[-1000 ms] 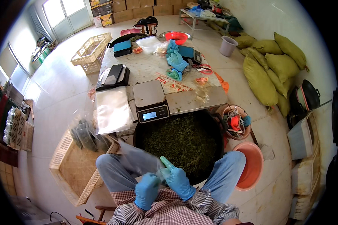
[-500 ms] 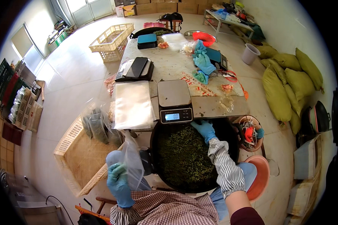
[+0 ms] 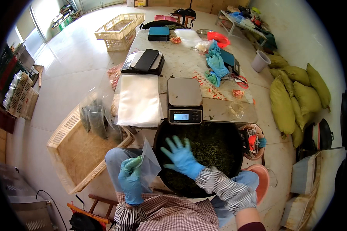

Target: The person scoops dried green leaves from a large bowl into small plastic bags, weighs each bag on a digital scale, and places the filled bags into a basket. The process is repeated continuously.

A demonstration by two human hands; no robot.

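Note:
My left hand (image 3: 130, 178), in a blue glove, holds a clear plastic bag (image 3: 149, 164) over my lap. My right hand (image 3: 180, 156), also gloved, hovers with fingers spread above a big black basin (image 3: 235, 134) full of dark green tea leaves (image 3: 212, 148). A digital scale (image 3: 184, 99) stands on the table just beyond the basin. Beside it to the left lies a stack of clear plastic bags (image 3: 138, 99).
A pale plastic crate (image 3: 79, 154) with several filled bags (image 3: 96, 119) stands on the floor to my left. The long table (image 3: 189, 63) carries black trays, blue gloves and a red bowl. Yellow-green sacks (image 3: 293, 96) pile up at the right. An orange bucket (image 3: 263, 177) sits by my right knee.
My right hand has drawn back from the far rim of the basin toward its near side and spread open. The left hand has brought the bag closer to the basin.

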